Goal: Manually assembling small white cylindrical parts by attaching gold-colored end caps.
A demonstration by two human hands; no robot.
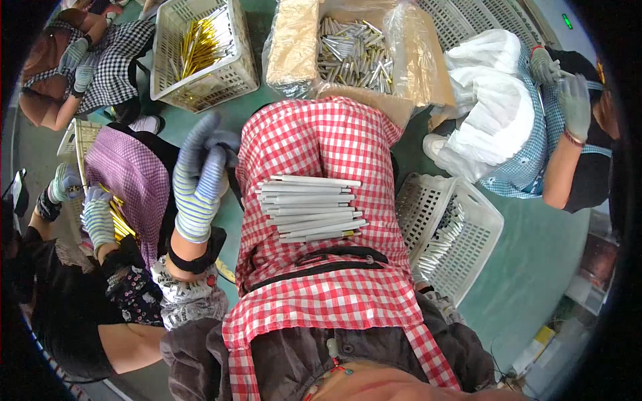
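Observation:
A row of slim white pens (311,208) lies across my lap on the red-and-white checked apron (354,140). One at the near end of the row has a gold-coloured tip. Left of my lap my left hand (200,180), in a striped glove with blue-grey fingers, is raised with its fingers apart and nothing visible in it. My right hand (422,286) is down by the near corner of the white plastic basket (478,250). Most of that hand is hidden, and its fingers do not show. White pens (445,237) lie inside this basket.
Ahead stands a plastic-lined cardboard box (294,50) of silver and gold pens. A crate (204,93) with gold and white pens is left of it. Gloved co-workers sit at left, far left and right; the left one holds gold pens (120,220).

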